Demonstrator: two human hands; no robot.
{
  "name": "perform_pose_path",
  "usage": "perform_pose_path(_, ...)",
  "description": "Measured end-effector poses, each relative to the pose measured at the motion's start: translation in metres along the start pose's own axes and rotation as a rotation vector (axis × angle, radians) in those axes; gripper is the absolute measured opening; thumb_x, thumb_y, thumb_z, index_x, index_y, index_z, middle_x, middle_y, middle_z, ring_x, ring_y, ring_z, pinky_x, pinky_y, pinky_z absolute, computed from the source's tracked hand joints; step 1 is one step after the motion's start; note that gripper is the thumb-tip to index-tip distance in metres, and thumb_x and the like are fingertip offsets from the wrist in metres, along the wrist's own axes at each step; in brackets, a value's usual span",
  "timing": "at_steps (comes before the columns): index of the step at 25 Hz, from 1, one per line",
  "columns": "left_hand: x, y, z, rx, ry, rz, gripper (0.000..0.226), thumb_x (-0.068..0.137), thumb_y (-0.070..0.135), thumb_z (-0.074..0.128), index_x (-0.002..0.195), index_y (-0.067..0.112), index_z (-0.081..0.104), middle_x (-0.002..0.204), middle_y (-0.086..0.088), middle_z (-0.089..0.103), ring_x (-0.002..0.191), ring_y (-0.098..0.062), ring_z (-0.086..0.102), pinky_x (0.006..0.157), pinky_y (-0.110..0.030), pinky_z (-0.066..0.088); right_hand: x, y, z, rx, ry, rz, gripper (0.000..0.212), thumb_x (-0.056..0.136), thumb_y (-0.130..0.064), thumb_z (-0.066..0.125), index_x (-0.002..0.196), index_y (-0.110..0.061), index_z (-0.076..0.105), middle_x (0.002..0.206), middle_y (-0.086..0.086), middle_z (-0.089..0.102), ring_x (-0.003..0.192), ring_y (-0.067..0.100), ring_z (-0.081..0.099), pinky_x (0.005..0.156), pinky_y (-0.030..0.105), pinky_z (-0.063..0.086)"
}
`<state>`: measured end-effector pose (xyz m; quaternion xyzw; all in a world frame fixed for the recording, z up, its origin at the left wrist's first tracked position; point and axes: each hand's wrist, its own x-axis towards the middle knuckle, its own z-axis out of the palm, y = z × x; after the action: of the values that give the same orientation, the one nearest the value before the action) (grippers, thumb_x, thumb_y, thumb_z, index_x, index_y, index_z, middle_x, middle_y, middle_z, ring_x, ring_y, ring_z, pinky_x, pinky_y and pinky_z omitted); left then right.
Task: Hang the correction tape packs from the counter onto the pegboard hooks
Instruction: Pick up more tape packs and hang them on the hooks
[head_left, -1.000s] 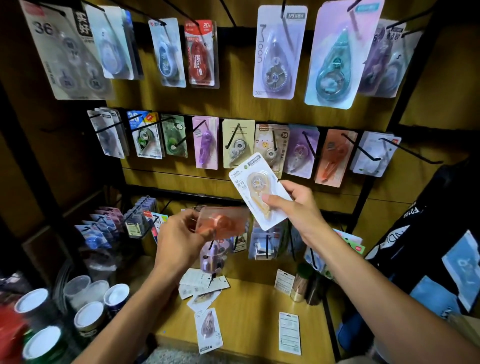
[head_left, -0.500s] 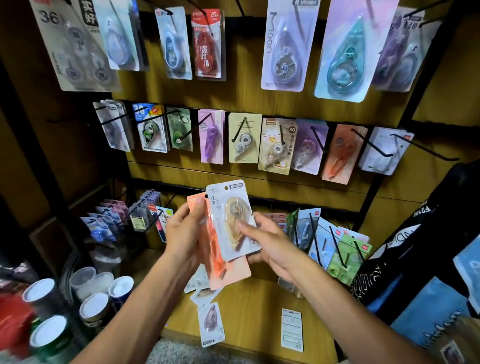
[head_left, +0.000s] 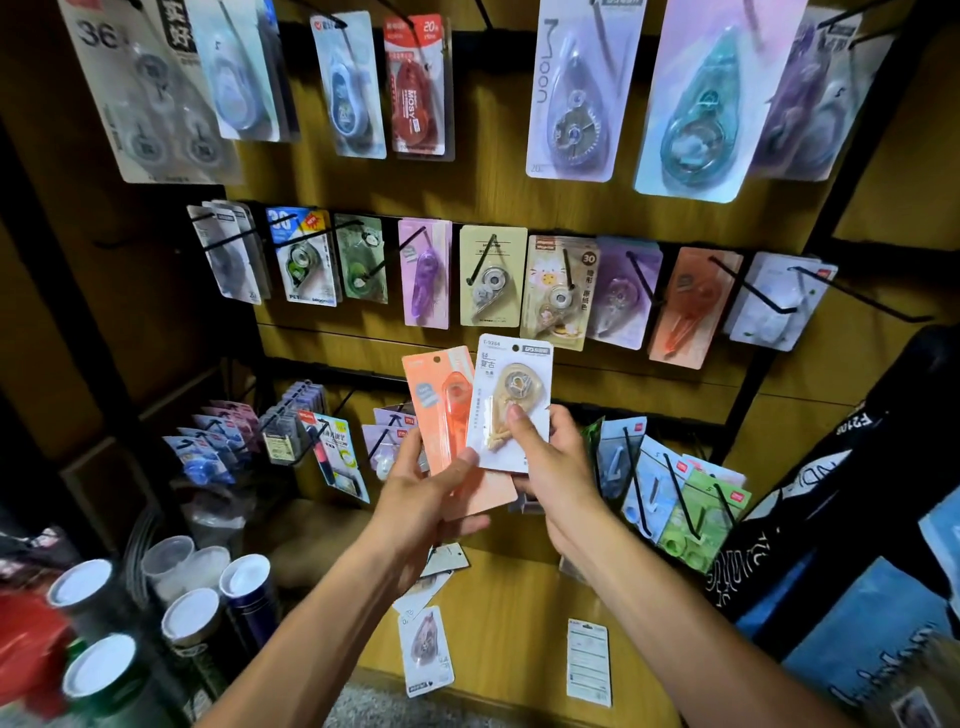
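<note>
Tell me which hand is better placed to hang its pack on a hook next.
Probably the left hand: its orange pack matches the orange packs in the middle row. The right hand holds a white pack with no clear match.

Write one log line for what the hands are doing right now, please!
left hand: holds orange pack | right hand: holds white pack | both packs: off the hooks, below middle row | counter: packs left

Both bare forearms reach up and forward from the lower edge, converging at mid-frame. The left hand (head_left: 422, 496) is raised with fingers curled and thumb pressed forward in a grip. The right hand (head_left: 555, 467) pinches beside it, thumb uppermost.
</note>
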<state>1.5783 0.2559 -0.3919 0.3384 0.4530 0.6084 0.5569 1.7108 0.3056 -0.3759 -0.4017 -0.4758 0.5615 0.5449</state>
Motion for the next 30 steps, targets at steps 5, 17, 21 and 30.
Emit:
perform_pose_path(5,0.004,0.002,0.0,-0.016,0.112,0.09,0.032,0.083,0.005,0.075,0.107,0.022,0.063,0.094,-0.005,0.078,0.079,-0.026,0.076,0.054,-0.03,0.059,0.001,0.0,-0.006,-0.139,0.08,0.017,0.029,0.091,-0.039,0.066,0.113,-0.023,0.057,0.112,-0.003,0.071,0.091,0.019,0.073,0.069,0.041,0.062)
perform_pose_path(17,0.012,0.003,-0.002,0.018,0.132,0.155,0.031,0.084,-0.009,0.067,0.106,0.011,0.065,0.093,-0.007,0.078,0.079,-0.025,0.074,0.071,-0.037,0.062,-0.005,-0.008,-0.009,-0.122,-0.181,0.081,0.039,0.092,0.004,0.05,0.103,-0.032,0.061,0.092,0.001,0.076,0.059,0.015,0.067,0.051,0.025,0.054)
perform_pose_path(21,0.016,0.006,-0.006,0.079,0.113,0.215,0.038,0.083,-0.008,0.068,0.105,0.023,0.066,0.096,-0.002,0.077,0.089,-0.024,0.075,0.073,-0.036,0.061,-0.002,-0.008,-0.005,-0.133,-0.163,0.055,0.039,0.093,0.007,0.049,0.104,-0.029,0.061,0.098,0.005,0.075,0.062,0.013,0.068,0.056,0.025,0.057)
perform_pose_path(30,0.018,0.012,-0.019,0.037,0.135,0.31,0.039,0.08,-0.008,0.07,0.09,0.029,0.073,0.093,-0.008,0.077,0.076,-0.023,0.073,0.066,-0.028,0.057,-0.004,-0.007,-0.001,-0.3,-0.085,0.019,0.008,0.096,-0.023,0.06,0.098,-0.019,0.067,0.06,-0.001,0.066,0.045,0.008,0.053,0.045,0.023,0.045)
